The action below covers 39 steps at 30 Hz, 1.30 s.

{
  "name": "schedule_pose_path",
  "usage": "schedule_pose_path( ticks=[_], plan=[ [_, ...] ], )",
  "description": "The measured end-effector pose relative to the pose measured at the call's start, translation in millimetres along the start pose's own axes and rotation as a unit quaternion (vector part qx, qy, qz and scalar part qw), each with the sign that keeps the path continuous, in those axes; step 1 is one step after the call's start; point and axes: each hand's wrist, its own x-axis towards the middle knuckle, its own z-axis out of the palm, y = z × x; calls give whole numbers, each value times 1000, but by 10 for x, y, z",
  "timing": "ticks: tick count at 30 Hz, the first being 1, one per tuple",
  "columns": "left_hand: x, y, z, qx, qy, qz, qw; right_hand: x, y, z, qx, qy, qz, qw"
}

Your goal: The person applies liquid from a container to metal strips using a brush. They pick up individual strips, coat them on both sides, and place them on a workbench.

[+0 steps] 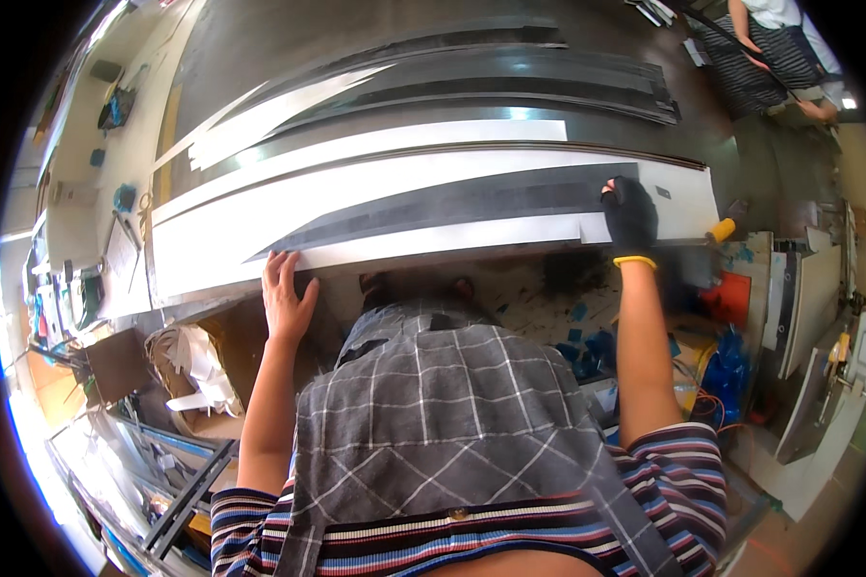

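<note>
Dark tapered strip (462,201), laid lengthwise on the white panel (207,236) along the near side of the worktop (250,53), narrow tip to the left, wide end to the right. Near the tip, a bare left hand (287,287) with fingers loosely spread, fingertips right at the panel's near edge. Over the wide end, a black-gloved right hand (629,210) with fingers curled. Can't tell from this angle if pinching the strip or just pressing down on top of it.

Probably at the lining-up stage, judging by the hands being at opposite ends. Seems too early to call done. For the next move, would say: pin the wide end, then nudge or smooth toward the thin tip, gently, with an eye on the near long edge. Also worth minding: the yellow-handled tool (723,230) just beyond the panel's right end.
</note>
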Motion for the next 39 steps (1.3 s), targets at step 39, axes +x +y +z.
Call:
schedule_pose_path(
  ticks=[39],
  plan=[
    [487,438,514,-70,-1,117,991,-184,-643,249,615,-146,414,655]
  ],
)
